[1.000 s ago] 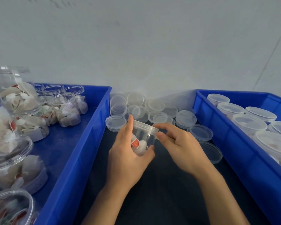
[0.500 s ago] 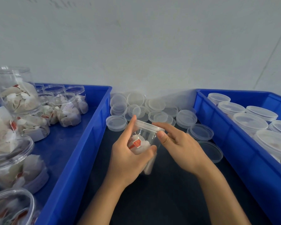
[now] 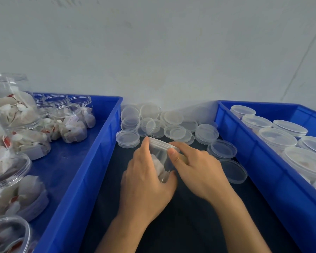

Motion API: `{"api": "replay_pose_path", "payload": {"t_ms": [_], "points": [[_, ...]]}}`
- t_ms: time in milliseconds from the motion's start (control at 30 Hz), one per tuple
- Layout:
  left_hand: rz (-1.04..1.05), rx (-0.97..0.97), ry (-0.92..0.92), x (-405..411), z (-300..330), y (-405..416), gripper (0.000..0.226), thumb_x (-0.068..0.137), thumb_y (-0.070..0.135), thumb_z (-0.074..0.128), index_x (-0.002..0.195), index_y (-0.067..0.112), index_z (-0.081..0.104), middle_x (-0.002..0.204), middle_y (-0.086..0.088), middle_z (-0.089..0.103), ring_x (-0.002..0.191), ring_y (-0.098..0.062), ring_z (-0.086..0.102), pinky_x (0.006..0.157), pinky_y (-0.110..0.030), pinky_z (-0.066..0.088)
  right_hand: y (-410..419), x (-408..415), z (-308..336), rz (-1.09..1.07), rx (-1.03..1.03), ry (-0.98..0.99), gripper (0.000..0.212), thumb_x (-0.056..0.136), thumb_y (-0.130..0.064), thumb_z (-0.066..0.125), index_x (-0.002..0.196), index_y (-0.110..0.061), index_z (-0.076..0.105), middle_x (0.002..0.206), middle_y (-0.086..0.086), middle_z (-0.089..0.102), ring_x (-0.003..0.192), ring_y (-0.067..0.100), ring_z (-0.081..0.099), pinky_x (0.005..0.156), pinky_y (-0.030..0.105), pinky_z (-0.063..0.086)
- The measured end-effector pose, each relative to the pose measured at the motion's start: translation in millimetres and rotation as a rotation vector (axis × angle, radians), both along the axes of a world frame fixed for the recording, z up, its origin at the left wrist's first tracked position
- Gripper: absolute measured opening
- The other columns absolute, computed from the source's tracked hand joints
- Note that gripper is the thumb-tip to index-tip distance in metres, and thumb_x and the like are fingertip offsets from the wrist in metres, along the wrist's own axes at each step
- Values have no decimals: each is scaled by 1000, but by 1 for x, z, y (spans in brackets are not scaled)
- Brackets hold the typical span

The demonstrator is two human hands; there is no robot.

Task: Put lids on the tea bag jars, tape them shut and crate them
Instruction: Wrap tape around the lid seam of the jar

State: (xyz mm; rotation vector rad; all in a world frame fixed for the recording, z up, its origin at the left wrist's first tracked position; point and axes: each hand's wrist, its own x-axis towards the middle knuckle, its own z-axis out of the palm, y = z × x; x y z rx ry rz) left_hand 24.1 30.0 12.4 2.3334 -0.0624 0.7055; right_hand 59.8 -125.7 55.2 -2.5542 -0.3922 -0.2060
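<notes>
Two blue crates flank your dark work surface [image 3: 186,225], and they tell how far you have got. The right crate [image 3: 248,154] holds a run of lidded jars [image 3: 277,138], packed side by side; whether those carry tape cannot be told from here. The left crate [image 3: 91,161] is crowded with open jars of tea bags [image 3: 72,123], their mouths uncovered, so by the look of it a good share of the job lies ahead. A heap of loose clear lids [image 3: 177,132] lies at the far end of the surface, against the wall, and no roll of tape is in view.

Between the crates, just near of the lid heap, you hold one tea bag jar [image 3: 161,157] tilted, with its lid [image 3: 162,143] on top and pointing away from you. Your left hand [image 3: 144,181] wraps the jar's body, fingers curled round its far side and thumb closing under its near end. Your right hand [image 3: 195,170] grips the lid, thumb on its near edge and fingers curled over the far rim. Both grips are closed round the plastic, not spread.

The step in hand looks like seating or tightening the lid; taping and crating this jar are not yet done.
</notes>
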Motion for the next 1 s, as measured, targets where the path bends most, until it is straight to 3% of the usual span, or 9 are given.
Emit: {"api": "replay_pose_path", "payload": {"t_ms": [133, 267, 367, 467, 567, 733, 800, 900, 1000], "points": [[-3, -133, 69, 12, -6, 8, 111, 72, 65, 79, 159, 43, 14, 145, 11, 51, 127, -15, 58, 86, -30, 49, -2, -1, -1, 60, 118, 65, 46, 102, -57, 24, 146, -59, 41, 103, -21, 69, 100, 12, 62, 87, 40, 47], [-48, -342, 109, 15, -7, 20, 106, 59, 72, 74, 152, 51, 25, 128, 24, 57, 110, -1, 63, 77, -17, 49, -4, 4, -5, 109, 188, 44, 44, 109, -32, 39, 143, -59, 46, 64, -16, 60, 59, 7, 52, 60, 28, 39], [-68, -362, 120, 16, -8, 23, 105, 57, 70, 73, 150, 55, 28, 129, 27, 56, 112, 2, 61, 84, -20, 51, -9, 4, -3, 86, 125, -4, 40, 109, -35, 41, 140, -58, 49, 68, -5, 63, 60, 12, 55, 61, 28, 38], [-83, -379, 137, 18, -7, 26, 105, 56, 71, 73, 150, 57, 28, 129, 29, 54, 115, 3, 59, 88, -22, 51, -14, 4, -1, 68, 18, -61, 38, 110, -42, 39, 143, -54, 51, 66, -15, 61, 64, 13, 54, 68, 33, 42], [-78, -390, 121, 19, -6, 30, 101, 54, 70, 73, 145, 61, 32, 119, 38, 52, 108, 16, 55, 80, -11, 43, -18, 7, -2, 60, 23, -83, 35, 110, -45, 42, 141, -52, 55, 60, -23, 55, 64, 7, 52, 68, 30, 38], [-93, -431, 109, 18, -4, 32, 92, 53, 65, 77, 136, 69, 36, 115, 38, 55, 106, 27, 50, 75, -9, 42, -21, 10, -5, 78, 78, -57, 32, 110, -46, 45, 138, -53, 58, 59, -21, 56, 65, 0, 54, 65, 24, 34], [-119, -460, 106, 18, -4, 32, 91, 54, 62, 78, 135, 68, 38, 113, 38, 58, 106, 27, 52, 68, -7, 47, -21, 10, -5, 90, 101, -53, 32, 110, -46, 45, 138, -54, 58, 58, -16, 55, 62, 2, 54, 63, 23, 34], [-151, -518, 83, 19, -3, 32, 90, 56, 56, 81, 138, 59, 45, 115, 45, 57, 104, 19, 60, 74, 0, 47, -20, 10, -4, 115, 141, -62, 32, 109, -47, 45, 137, -57, 56, 59, -7, 54, 58, 7, 51, 62, 23, 36], [-181, -559, 103, 19, -2, 33, 85, 57, 51, 83, 134, 61, 50, 117, 38, 62, 102, 10, 66, 74, -5, 52, -20, 10, -4, 134, 147, -78, 32, 109, -47, 45, 138, -59, 54, 60, -6, 54, 56, 8, 51, 61, 23, 38]]}}
